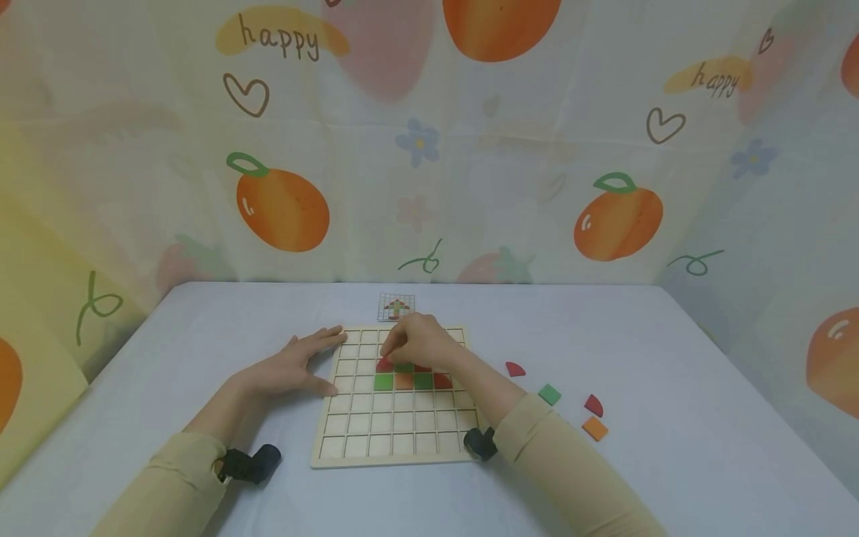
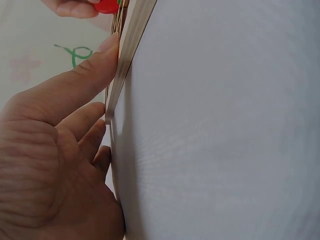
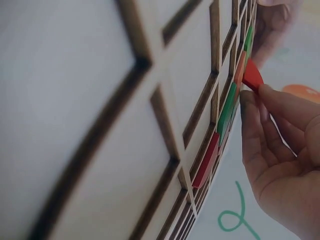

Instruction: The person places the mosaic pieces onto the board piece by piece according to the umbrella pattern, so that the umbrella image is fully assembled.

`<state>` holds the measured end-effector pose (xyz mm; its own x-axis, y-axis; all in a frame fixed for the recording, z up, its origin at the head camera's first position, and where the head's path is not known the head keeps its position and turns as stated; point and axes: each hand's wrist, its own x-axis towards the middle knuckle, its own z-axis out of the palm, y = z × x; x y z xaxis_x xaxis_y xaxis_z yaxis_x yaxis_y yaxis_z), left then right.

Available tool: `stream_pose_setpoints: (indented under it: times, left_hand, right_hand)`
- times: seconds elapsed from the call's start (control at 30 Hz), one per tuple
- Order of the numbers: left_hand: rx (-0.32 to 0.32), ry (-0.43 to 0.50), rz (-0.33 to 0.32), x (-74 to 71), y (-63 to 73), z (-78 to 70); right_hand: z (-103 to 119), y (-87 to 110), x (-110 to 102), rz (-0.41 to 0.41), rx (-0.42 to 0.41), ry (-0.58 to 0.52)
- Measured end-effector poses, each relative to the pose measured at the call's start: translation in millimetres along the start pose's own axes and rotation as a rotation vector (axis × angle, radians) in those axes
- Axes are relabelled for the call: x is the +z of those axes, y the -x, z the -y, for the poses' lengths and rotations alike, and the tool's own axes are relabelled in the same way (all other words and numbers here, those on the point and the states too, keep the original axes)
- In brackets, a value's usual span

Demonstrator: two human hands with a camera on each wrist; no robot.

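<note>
My right hand [image 1: 424, 344] pinches a red quarter-circle tile [image 3: 253, 77] between thumb and fingertips, low over the wooden grid board [image 1: 358, 425]. Beneath and beside it, a row in the grid holds a green square [image 1: 383, 382], an orange square [image 1: 404, 382], another green square [image 1: 423, 381] and a red piece [image 1: 442, 381]. Behind that row, a green tile [image 1: 404, 368] shows partly under the hand. At the board's left side, my left hand [image 1: 285, 367] touches the edge, fingers spread and thumb on the rim [image 2: 131, 37].
Right of the board lie loose tiles: a red quarter-circle [image 1: 515, 369], a green square [image 1: 549, 394], another red quarter-circle [image 1: 593, 405] and an orange square [image 1: 595, 428]. Behind the board is a small card [image 1: 397, 306] with a coloured grid picture. A fruit-patterned cloth [image 1: 470, 209] hangs behind the table.
</note>
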<state>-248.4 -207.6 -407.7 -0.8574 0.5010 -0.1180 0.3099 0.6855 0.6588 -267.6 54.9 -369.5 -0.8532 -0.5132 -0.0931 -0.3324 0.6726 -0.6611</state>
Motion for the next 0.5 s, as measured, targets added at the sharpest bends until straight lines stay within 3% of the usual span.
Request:
stream_pose_setpoints:
  times: [0.5]
  left_hand:
    - [-0.007,-0.001,0.000,0.1,0.4,-2.6]
  right_hand:
    - [-1.7,-0.6,0.5,0.016,-0.006,0.039]
